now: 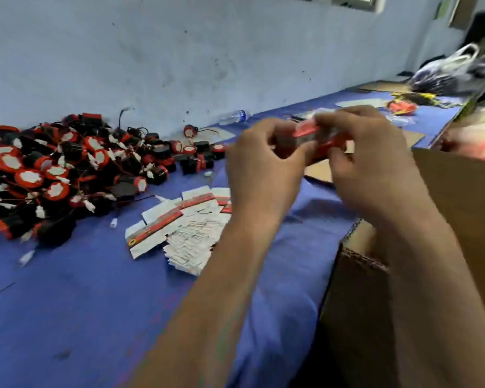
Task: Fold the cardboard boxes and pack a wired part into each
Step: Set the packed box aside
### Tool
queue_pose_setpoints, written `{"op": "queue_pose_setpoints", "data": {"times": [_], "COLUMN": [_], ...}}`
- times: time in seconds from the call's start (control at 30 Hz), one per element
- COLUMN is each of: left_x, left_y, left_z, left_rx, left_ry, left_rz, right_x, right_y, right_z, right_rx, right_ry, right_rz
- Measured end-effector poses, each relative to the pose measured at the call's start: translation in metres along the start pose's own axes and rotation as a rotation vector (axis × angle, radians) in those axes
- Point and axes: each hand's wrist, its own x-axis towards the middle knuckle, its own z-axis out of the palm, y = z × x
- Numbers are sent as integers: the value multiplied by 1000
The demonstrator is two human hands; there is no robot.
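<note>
Both hands meet in mid-air above the blue table (101, 303), fingers curled around a small red-and-white cardboard box (312, 134). The left hand (261, 166) grips its left end, the thumb and forefinger pinching there; the right hand (373, 161) wraps the right end, its fingers bent over the top. Blur hides whether the flaps are closed.

Below and left of the hands lies a fanned stack of flat unfolded boxes (179, 225), white with red bands. Farther left a big heap of black-and-red wired parts (67, 169) spreads to the wall. An open brown carton (403, 261) stands at the near right, under the right forearm. A plastic bottle (234, 116) lies at the far edge. Bare blue surface fills the near left.
</note>
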Motion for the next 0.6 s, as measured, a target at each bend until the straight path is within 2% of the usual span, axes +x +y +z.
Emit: {"op": "queue_pose_setpoints", "data": {"times": [0.07,0.13,0.2,0.23,0.3,0.4,0.47,0.5,0.6], "left_x": [-13,-28,-40,-44,-44,-34,-24,-21,-21], "left_y": [16,25,24,21,13,-14,-45,-64,-123], "left_z": [57,95,115,118,114,87,54,34,-42], "left_rx": [21,166,290,311,301,232,299,356,549], "left_ry": [-225,-475,-657,-697,-651,-393,-240,-184,-7], "left_rz": [43,110,189,211,204,104,22,-48,-297], "right_x": [0,-4,-8,-8,-6,3,7,8,8], "right_y": [38,66,81,83,80,50,19,3,-33], "right_z": [-37,-61,-69,-69,-62,-31,6,29,110], "right_rx": [-157,-217,-237,-250,-263,-169,-46,3,51], "right_ry": [-28,-97,-155,-170,-161,-79,-77,-134,-457], "right_rz": [224,455,568,577,523,386,270,221,122]}}
